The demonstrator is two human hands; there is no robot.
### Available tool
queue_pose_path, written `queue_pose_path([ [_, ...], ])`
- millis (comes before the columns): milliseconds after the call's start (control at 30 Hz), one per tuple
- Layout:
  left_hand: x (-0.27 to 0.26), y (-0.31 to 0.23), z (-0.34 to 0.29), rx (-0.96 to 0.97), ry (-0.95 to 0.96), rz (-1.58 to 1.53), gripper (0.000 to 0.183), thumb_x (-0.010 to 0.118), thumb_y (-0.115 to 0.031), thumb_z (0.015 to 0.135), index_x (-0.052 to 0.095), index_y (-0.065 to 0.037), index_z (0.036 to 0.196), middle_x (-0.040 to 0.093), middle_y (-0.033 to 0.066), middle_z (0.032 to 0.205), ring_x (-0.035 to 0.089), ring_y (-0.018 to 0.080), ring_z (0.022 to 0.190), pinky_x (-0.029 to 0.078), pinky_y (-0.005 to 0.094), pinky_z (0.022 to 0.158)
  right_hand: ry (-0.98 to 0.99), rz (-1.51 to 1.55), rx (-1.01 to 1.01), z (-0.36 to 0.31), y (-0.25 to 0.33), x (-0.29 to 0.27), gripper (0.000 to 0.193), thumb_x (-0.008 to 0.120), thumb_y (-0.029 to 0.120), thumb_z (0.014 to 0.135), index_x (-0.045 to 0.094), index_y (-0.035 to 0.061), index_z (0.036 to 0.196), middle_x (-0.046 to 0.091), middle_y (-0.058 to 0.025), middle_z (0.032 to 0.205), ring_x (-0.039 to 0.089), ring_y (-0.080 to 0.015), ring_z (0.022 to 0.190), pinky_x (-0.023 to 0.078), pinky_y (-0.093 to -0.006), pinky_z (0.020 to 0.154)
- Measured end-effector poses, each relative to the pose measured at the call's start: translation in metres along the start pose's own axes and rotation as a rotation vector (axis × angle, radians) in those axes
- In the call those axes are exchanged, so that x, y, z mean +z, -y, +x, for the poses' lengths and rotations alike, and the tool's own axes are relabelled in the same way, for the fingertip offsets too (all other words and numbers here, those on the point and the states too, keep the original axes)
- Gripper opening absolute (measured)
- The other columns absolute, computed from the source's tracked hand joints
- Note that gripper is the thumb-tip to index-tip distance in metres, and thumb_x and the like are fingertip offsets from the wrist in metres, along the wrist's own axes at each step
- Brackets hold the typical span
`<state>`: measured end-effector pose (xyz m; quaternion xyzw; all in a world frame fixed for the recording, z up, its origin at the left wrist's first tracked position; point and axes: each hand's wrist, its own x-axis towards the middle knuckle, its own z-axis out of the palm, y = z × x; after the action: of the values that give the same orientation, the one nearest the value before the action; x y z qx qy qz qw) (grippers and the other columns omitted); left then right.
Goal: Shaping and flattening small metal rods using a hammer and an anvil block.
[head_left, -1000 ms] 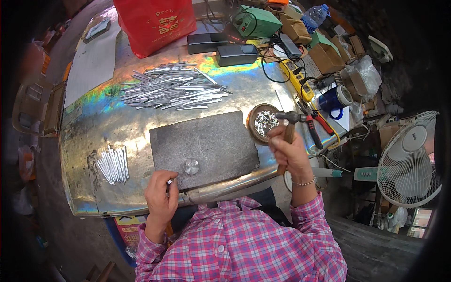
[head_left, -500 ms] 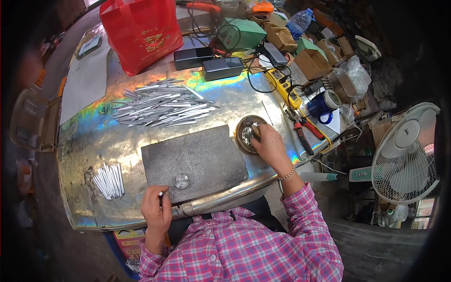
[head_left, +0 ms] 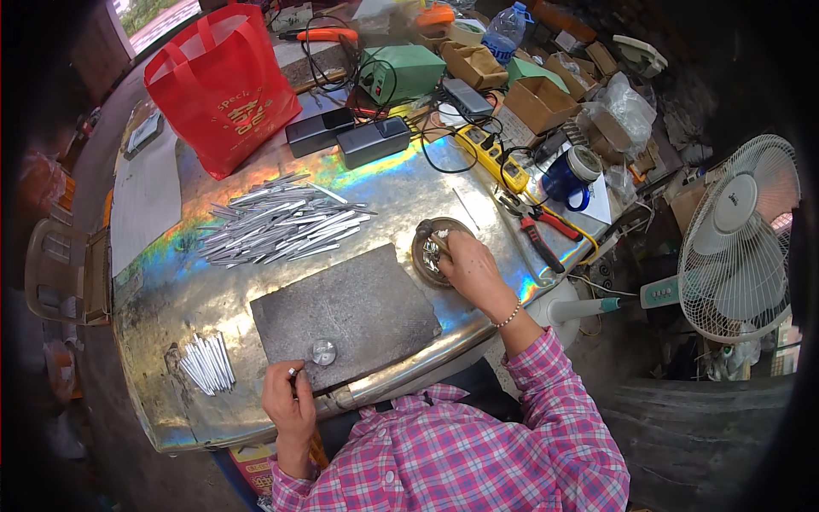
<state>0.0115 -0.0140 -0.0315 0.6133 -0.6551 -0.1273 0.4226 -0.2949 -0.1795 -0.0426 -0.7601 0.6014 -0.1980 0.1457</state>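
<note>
My left hand (head_left: 290, 404) is closed at the near edge of a dark grey slab (head_left: 358, 299), pinching a small silvery metal piece (head_left: 293, 372) between thumb and fingers. Close by on the slab sits a small clear round dish (head_left: 323, 352). My right hand (head_left: 471, 266) reaches into a round brown bowl (head_left: 418, 267) of small shiny bits, its fingers closed together. What they hold, if anything, is hidden. A dark knob-like thing (head_left: 425, 228) shows at the bowl's far left rim. Beyond the slab lies a heap of thin silvery strips (head_left: 286, 218); a smaller bundle of strips (head_left: 207, 363) lies at left.
At the back stand a red bag (head_left: 226, 94), two dark grey boxes (head_left: 374, 142) and a green box (head_left: 401, 72). A yellow power strip (head_left: 492, 160), cables, red-handled pliers (head_left: 542, 243) and a blue mug (head_left: 570, 179) lie right. A fan (head_left: 738, 239) stands beyond the table's right side.
The whole view has shifted and tilted a little. My right hand stays at the bowl, and the dark knob now shows left of my fingers. My left hand keeps its pinch.
</note>
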Motion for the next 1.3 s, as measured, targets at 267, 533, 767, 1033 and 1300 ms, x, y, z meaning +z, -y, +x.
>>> queue_pose_path([
  [267, -0.006, -0.008, -0.012, -0.375, -0.031, -0.492, 0.012, 0.049, -0.005, 0.095, 0.055, 0.003, 0.101, 0.059, 0.0111, 0.089, 0.058, 0.0147, 0.073, 0.047, 0.0254, 0.065, -0.099, 0.217, 0.063, -0.008, 0.009, -0.015, 0.017, 0.061, 0.009, 0.078, 0.049, -0.0027, 0.083, 0.058, -0.0244, 0.073, 0.056, -0.0458, 0.072, 0.045, -0.0500, 0.064],
  [533, -0.011, -0.031, -0.019, -0.577, -0.079, -1.001, 0.015, 0.050, -0.006, 0.095, 0.049, 0.002, 0.108, 0.061, 0.0123, 0.088, 0.062, 0.0169, 0.067, 0.053, 0.0278, 0.061, 0.246, 0.881, -0.030, -0.045, 0.077, -0.015, 0.016, 0.064, 0.010, 0.083, 0.064, -0.0010, 0.096, 0.062, -0.0074, 0.074, 0.052, -0.0070, 0.064, 0.043, -0.0262, 0.060],
  [767, -0.007, -0.039, -0.015, -0.865, 0.170, -1.376, 0.013, 0.053, -0.005, 0.093, 0.053, 0.003, 0.104, 0.063, 0.0149, 0.092, 0.066, 0.0214, 0.074, 0.057, 0.0294, 0.063, 0.661, 1.108, 0.011, -0.062, 0.118, -0.015, 0.023, 0.062, 0.007, 0.086, 0.060, -0.0042, 0.106, 0.067, -0.0069, 0.087, 0.065, -0.0116, 0.083, 0.050, -0.0254, 0.073],
  [1033, 0.001, -0.033, -0.019, -0.847, 0.224, -1.630, 0.020, 0.060, -0.014, 0.093, 0.058, 0.002, 0.104, 0.064, 0.0119, 0.096, 0.065, 0.0171, 0.081, 0.055, 0.0260, 0.068, 0.665, 0.842, -0.151, -0.071, 0.135, -0.011, 0.023, 0.067, 0.007, 0.082, 0.065, -0.0005, 0.104, 0.066, -0.0086, 0.076, 0.062, -0.0068, 0.072, 0.048, -0.0264, 0.063],
  [1300, -0.002, -0.023, -0.026, -0.904, 0.141, -1.793, 0.020, 0.060, -0.014, 0.093, 0.059, -0.001, 0.107, 0.063, 0.0057, 0.092, 0.062, 0.0121, 0.081, 0.053, 0.0223, 0.063, 0.652, 1.246, 0.168, -0.079, 0.153, -0.002, 0.011, 0.063, 0.005, 0.088, 0.060, -0.0042, 0.093, 0.069, -0.0102, 0.086, 0.062, -0.0092, 0.070, 0.048, -0.0222, 0.059],
])
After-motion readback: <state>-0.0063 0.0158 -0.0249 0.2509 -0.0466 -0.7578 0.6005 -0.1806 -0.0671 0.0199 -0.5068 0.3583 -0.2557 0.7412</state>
